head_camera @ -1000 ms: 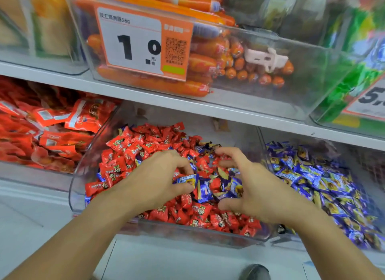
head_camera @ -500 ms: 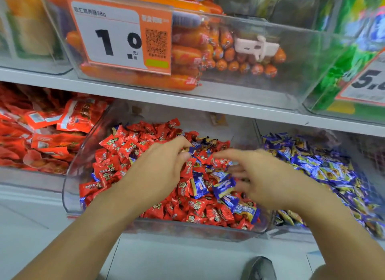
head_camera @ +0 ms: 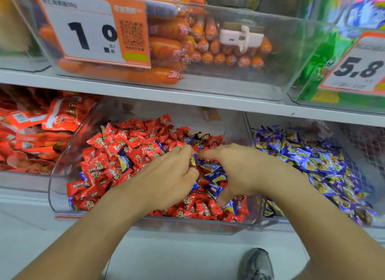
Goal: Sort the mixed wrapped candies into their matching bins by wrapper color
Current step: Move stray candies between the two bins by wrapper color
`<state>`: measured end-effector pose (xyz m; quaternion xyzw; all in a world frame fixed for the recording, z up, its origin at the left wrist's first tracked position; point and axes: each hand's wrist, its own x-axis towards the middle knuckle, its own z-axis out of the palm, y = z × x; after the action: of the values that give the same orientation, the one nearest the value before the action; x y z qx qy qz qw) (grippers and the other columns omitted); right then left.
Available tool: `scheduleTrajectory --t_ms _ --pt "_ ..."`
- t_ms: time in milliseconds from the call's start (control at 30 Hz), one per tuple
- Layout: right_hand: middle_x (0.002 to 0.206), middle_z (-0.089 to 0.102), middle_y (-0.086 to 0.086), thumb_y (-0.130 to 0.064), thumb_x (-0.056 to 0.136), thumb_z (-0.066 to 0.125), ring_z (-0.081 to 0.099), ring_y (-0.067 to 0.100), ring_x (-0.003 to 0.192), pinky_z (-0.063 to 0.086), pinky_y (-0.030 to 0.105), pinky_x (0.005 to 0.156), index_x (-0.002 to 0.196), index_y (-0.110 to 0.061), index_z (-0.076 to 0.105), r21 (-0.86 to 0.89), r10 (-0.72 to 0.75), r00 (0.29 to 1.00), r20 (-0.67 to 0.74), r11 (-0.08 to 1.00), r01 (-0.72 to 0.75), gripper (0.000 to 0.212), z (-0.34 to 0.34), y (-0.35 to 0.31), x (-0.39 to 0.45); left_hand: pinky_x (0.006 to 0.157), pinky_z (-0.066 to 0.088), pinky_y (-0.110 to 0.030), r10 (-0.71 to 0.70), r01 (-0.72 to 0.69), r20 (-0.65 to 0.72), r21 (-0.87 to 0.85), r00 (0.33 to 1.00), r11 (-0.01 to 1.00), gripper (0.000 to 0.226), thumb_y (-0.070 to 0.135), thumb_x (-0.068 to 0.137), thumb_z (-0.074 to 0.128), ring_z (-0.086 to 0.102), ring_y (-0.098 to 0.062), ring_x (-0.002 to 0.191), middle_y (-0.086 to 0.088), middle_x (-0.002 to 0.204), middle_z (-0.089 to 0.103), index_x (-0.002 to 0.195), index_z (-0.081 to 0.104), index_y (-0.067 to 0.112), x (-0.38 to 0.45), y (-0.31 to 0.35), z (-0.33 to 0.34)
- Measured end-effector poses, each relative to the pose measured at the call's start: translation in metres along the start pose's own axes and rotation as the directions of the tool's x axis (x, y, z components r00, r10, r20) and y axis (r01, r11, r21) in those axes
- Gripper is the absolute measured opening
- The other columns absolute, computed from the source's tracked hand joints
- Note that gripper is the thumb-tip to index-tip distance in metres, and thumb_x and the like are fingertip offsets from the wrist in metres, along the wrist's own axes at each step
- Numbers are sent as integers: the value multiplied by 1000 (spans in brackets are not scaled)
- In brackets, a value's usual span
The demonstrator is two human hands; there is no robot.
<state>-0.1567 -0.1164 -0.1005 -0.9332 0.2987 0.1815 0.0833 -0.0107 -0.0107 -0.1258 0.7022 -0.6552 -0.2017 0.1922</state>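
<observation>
Shelf (head_camera: pixel 187 96), middle bin (head_camera: pixel 62 198), both hands' fingers buried among candies (head_camera: pixel 116 146).

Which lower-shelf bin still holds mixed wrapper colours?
The middle bin under both hands: mostly red candies with blue ones scattered through. The right bin shows only blue and gold wrappers, the left one only red packets.
</observation>
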Motion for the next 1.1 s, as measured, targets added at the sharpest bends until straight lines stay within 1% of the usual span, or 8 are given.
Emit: scheduleTrajectory --t_ms 67,300,400,533,700,833,900,1100 --pt "135 57 -4 -45 61 91 49 21 126 47 37 98 141 -35 47 3 -24 999 46 1000 24 91 -1 -2 5 71 40 -34 -44 41 37 96 998 995 22 38 92 47 49 -16 83 4 93 45 103 43 20 4 0 3" --pt "110 58 -7 -36 73 85 51 14 103 41 28 83 106 -37 70 148 -28 997 -70 988 38 36 10 8 9 61 34 -30 -33 28 17 261 999 965 33 50 84 67 46 -13 75 7 84 48 89 51 22 11 -13 0" --pt "100 62 -11 -34 75 84 53 9 95 48 30 86 101 -36 71 208 -38 992 -122 976 63 29 10 10 7 59 30 -29 -16 25 -44 214 999 977 35 52 86 65 44 -13 74 7 82 45 82 44 24 14 -14 -7" --pt "82 66 -20 -32 79 82 59 -2 78 51 27 80 93 -33 71 316 -31 934 -356 937 151 18 2 18 -1 54 28 -28 -53 59 -79 75 995 995 39 53 96 42 43 -9 64 2 73 47 78 38 19 14 -10 -12" --pt "87 71 -17 -25 84 78 67 1 75 54 29 75 93 -29 69 574 83 845 -529 768 284 13 -4 38 -17 54 29 -30 -32 27 -117 -40 993 999 40 53 98 32 44 -12 60 0 72 48 82 40 18 8 0 -9" --pt "94 70 -8 -14 89 72 66 11 57 53 26 59 97 -26 67 709 198 808 -555 621 335 14 0 43 -28 49 35 -25 8 -17 -45 -187 999 982 4 28 101 42 48 -5 51 5 78 62 97 40 27 3 9 -3" --pt "95 69 -7 -11 91 70 66 17 57 56 35 56 98 -23 65 724 187 816 -548 594 350 14 4 42 -32 49 38 -29 76 -70 16 -231 997 970 14 16 98 43 45 -8 50 2 80 62 100 44 31 1 18 6" --pt "94 59 -16 -10 97 60 72 15 64 56 42 74 101 -23 57 682 71 860 -506 643 349 15 9 37 -43 84 45 -42 181 -192 234 25 955 981 17 28 99 46 51 -17 96 2 103 49 115 51 25 3 31 38"
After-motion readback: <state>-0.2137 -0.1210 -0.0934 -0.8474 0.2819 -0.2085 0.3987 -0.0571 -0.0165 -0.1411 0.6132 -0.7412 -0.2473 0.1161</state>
